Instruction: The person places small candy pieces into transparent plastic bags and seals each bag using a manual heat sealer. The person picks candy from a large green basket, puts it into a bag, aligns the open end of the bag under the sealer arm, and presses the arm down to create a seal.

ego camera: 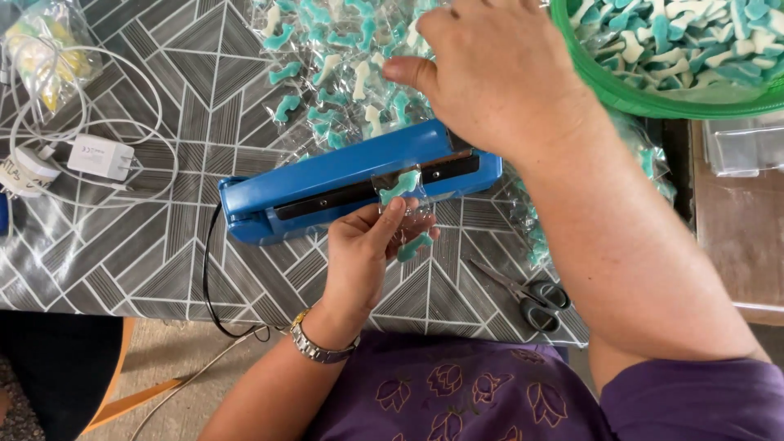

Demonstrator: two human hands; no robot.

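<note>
Beside blue sealer (327,175), scissors (527,296), charger (100,157), green candy basin (629,96)

Glossy blue plastic heat sealer (343,175); clear shiny plastic pouch (406,214); smooth patterned oilcloth on bench (163,245); metal scissors (523,294), matt grey plastic handles; glossy green plastic basin (645,100); metal wristwatch (320,349).

Soft, even daylight fills the scene, with only faint shadows. Clear bags (343,73) near the table's far edge show slight glare. Focus is sharp throughout.
</note>
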